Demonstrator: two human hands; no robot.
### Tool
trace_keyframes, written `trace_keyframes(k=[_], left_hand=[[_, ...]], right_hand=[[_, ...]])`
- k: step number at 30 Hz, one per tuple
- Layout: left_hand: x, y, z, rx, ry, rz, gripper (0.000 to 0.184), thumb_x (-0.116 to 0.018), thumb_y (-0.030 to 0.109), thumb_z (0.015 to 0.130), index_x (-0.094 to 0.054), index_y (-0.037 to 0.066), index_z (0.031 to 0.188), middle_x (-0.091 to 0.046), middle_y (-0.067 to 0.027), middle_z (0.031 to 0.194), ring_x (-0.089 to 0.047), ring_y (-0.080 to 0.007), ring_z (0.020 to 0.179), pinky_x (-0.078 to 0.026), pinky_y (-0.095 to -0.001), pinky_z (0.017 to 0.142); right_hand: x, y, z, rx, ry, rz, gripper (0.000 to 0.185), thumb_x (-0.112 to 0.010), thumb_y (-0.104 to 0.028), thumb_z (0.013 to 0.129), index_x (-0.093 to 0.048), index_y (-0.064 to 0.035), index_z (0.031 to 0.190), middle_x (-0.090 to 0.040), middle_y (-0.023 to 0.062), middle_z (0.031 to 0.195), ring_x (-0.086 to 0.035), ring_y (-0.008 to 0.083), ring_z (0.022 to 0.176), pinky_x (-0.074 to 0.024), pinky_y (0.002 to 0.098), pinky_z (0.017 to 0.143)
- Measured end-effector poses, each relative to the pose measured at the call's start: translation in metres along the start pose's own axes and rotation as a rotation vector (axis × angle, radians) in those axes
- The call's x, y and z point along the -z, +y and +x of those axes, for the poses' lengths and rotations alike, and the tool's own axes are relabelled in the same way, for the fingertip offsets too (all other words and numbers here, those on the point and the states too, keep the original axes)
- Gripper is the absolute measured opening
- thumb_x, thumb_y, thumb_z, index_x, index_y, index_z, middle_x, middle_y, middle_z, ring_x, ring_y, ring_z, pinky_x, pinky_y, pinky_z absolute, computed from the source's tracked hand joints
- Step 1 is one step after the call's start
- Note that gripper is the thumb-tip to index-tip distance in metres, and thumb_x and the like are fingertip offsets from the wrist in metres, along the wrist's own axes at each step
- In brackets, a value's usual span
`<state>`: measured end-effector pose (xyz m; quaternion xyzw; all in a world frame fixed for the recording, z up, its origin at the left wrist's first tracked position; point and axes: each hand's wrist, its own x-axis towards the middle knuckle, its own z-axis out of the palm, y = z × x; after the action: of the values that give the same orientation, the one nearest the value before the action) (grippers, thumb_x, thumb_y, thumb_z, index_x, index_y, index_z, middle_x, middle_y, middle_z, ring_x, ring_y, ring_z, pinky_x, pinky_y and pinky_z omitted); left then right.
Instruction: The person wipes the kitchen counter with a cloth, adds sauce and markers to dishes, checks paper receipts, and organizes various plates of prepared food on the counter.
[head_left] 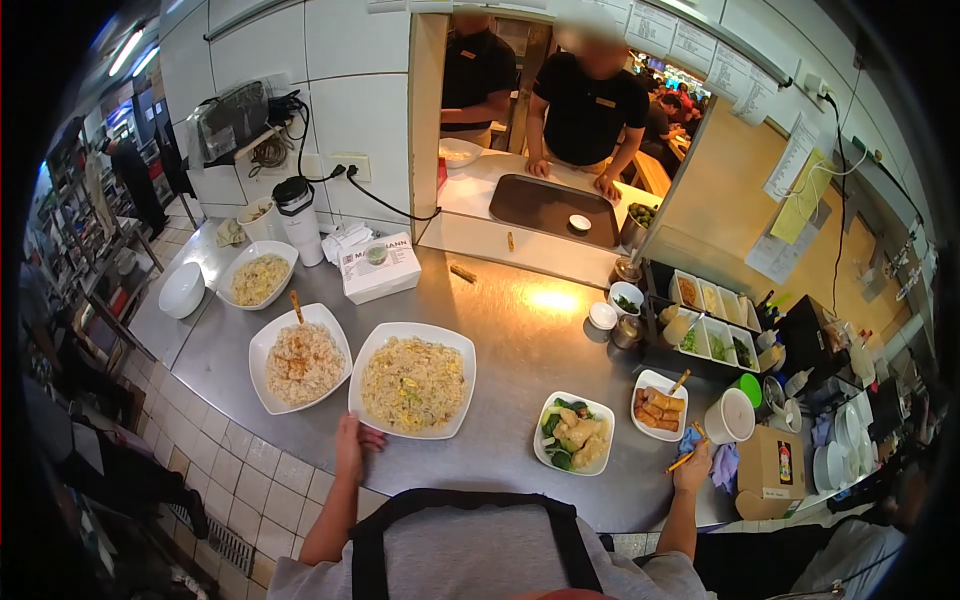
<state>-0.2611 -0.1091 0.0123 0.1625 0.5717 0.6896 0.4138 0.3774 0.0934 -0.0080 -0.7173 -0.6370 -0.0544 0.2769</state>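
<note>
My left hand (360, 442) is at the lower left rim of a large square white bowl of fried rice (412, 380), its fingers apart and touching the bowl's edge. My right hand (692, 466) is closed around an orange pen-like stick (680, 461), beside a blue cloth (690, 438). Just above it is a white dish of brown fried pieces (660, 405). A square bowl of greens and pale sauced pieces (575, 433) lies between my hands. Left of the large bowl is another bowl of rice with brown topping (300, 358).
A smaller rice bowl (259, 279), stacked bowls (182, 290), a tumbler (298, 221) and a white box (379, 268) stand at the left. Two people are behind the hatch, with a brown tray (540, 209). Ingredient containers (715, 342), a tub (730, 416) and a cardboard box (770, 470) line the right.
</note>
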Motion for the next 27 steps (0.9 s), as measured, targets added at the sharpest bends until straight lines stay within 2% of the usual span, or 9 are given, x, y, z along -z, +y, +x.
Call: trace_keyframes(k=[3, 10, 16, 21, 27], left_hand=[[-0.032, -0.009, -0.008, -0.045, 0.076, 0.007, 0.033, -0.049, 0.034, 0.093, -0.047, 0.003, 0.104, -0.062, -0.0118, 0.072, -0.062, -0.0181, 0.054, -0.05, -0.0255, 0.045], [-0.027, -0.009, 0.003, -0.064, 0.018, 0.017, 0.031, -0.046, 0.027, 0.093, -0.042, 0.001, 0.11, -0.061, -0.0124, 0.071, -0.06, -0.0176, 0.049, -0.049, -0.0259, 0.041], [-0.032, -0.007, 0.033, -0.124, 0.008, 0.047, 0.03, -0.043, 0.023, 0.093, -0.042, 0.001, 0.114, -0.059, -0.0099, 0.067, -0.058, -0.015, 0.046, -0.046, -0.0237, 0.038], [-0.05, -0.009, 0.028, -0.296, 0.149, 0.169, 0.03, -0.043, 0.017, 0.093, -0.043, 0.002, 0.119, -0.057, -0.006, 0.064, -0.053, -0.011, 0.044, -0.042, -0.0218, 0.037], [-0.048, -0.01, 0.028, -0.313, 0.141, 0.134, 0.029, -0.044, 0.016, 0.092, -0.047, 0.001, 0.117, -0.057, -0.0046, 0.063, -0.051, -0.0092, 0.043, -0.04, -0.0203, 0.037]], right_hand=[[-0.003, 0.002, 0.0, 0.022, 0.055, -0.055, 0.03, -0.056, -0.006, 0.071, -0.053, -0.0042, 0.101, -0.058, 0.0164, 0.103, -0.052, 0.0383, 0.098, -0.0392, 0.0452, 0.085], [-0.003, 0.002, 0.0, 0.051, 0.098, -0.138, 0.029, -0.056, -0.007, 0.072, -0.053, -0.0066, 0.102, -0.059, 0.0136, 0.098, -0.053, 0.0347, 0.095, -0.0385, 0.0457, 0.083], [0.011, -0.016, -0.005, 0.036, 0.122, -0.263, 0.032, -0.06, -0.011, 0.072, -0.054, -0.0098, 0.104, -0.057, 0.0083, 0.104, -0.052, 0.0307, 0.097, -0.0363, 0.0442, 0.085], [0.009, -0.011, -0.005, 0.035, 0.079, -0.245, 0.034, -0.063, -0.014, 0.071, -0.055, -0.0105, 0.103, -0.057, 0.0085, 0.105, -0.052, 0.0299, 0.1, -0.0362, 0.0433, 0.085], [0.013, -0.016, -0.007, 0.037, 0.101, -0.247, 0.035, -0.063, -0.015, 0.07, -0.055, -0.0104, 0.104, -0.057, 0.0086, 0.106, -0.051, 0.0297, 0.103, -0.0359, 0.044, 0.087]])
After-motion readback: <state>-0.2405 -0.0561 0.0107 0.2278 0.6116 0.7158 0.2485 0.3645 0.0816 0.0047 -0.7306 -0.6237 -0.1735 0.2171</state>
